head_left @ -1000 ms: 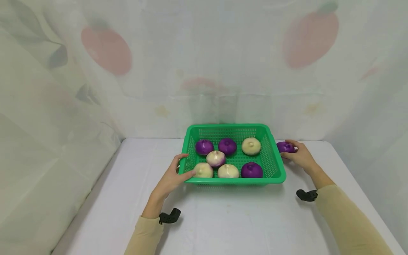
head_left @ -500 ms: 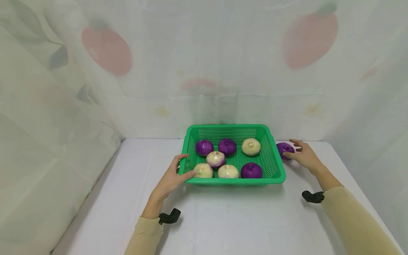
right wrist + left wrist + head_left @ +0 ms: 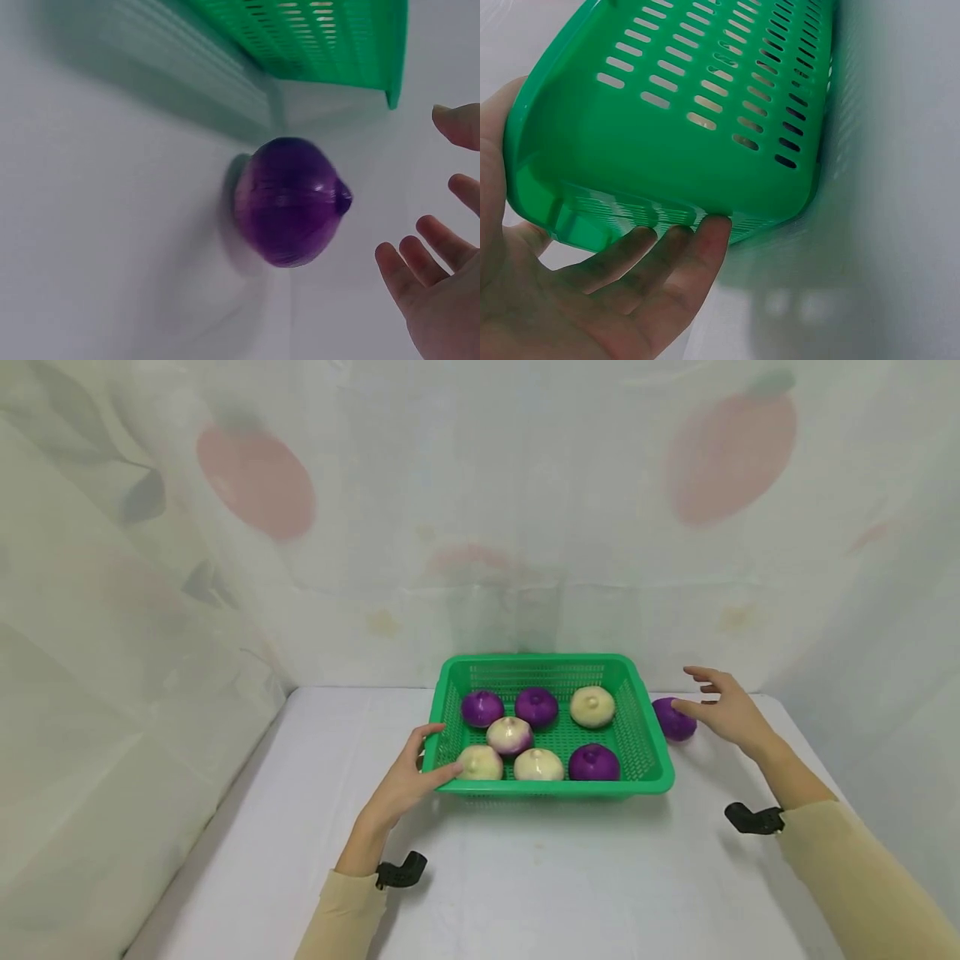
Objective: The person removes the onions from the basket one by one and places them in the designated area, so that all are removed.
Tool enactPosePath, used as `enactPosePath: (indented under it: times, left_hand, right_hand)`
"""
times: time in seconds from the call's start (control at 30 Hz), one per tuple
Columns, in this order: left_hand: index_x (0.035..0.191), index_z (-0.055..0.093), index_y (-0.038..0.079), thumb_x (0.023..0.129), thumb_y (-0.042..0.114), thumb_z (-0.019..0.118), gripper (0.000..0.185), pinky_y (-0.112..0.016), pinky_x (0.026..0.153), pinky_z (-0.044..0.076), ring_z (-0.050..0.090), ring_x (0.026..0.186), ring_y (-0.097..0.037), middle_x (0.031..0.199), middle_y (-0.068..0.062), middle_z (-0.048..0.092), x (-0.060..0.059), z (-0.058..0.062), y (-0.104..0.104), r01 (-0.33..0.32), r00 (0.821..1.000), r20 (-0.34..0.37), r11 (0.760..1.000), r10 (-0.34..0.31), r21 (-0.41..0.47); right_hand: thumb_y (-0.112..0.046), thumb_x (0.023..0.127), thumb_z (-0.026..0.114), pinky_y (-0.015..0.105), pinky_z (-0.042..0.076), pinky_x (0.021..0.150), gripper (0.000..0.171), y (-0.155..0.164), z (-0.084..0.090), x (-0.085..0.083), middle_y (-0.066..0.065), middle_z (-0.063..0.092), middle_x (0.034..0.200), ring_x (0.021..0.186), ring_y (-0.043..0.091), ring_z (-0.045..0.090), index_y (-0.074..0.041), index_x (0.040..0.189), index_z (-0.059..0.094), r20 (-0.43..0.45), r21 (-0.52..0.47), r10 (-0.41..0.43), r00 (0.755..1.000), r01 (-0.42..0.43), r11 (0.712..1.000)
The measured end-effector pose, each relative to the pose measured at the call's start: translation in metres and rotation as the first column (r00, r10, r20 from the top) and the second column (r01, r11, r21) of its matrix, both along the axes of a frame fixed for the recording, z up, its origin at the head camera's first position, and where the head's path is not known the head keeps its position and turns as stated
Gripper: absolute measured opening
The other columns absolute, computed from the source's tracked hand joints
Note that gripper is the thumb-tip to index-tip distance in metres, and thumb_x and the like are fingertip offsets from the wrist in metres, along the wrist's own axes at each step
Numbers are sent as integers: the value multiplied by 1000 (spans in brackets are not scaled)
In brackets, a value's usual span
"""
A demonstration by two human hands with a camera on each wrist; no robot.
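Purple onion (image 3: 674,719) lies on the white table (image 3: 540,877) just outside the green basket (image 3: 628,785), and in the head view the right hand (image 3: 726,710) hovers beside it, fingers spread and holding nothing. The left hand (image 3: 405,777) grips the basket's near left corner, thumb on the rim. Six onions sit inside, three purple and three pale.

From the left wrist, the fingers (image 3: 697,247) curl under the basket's corner (image 3: 660,135), steadying it.

From the right wrist, the onion (image 3: 291,201) rests free on the table, the open fingers (image 3: 420,262) near it but apart.

Judging by this, the loose onion is between grasps; any next move calls for closing round it first. No writing or labels show.
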State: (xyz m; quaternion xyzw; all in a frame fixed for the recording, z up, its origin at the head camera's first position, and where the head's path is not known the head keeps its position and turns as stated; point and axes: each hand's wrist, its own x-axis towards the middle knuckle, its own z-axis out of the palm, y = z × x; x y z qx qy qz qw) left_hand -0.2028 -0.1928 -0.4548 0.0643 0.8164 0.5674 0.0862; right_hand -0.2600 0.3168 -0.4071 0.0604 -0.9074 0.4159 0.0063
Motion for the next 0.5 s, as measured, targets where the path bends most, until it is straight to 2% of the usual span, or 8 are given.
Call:
enactPosePath:
  times: [0.3,0.5]
  left_hand:
    - [151,34,36,89,41,79,76,-62,104,40,41,138,-39,160,-10,30,0,-2,0,-7,1000,5,1000,7,-7]
    - [152,34,34,90,40,79,77,-59,103,41,46,135,-37,156,-11,35,-1,-2,-1,1,1000,6,1000,-1,9]
  right_hand:
    - [-34,98,68,67,40,101,76,-15,29,10,28,31,155,136,52,37,-7,159,31,-41,-29,50,998,-51,998]
    - [-34,99,67,66,39,102,72,-26,48,14,27,36,153,134,49,41,-7,158,33,-77,-8,80,994,-80,997]
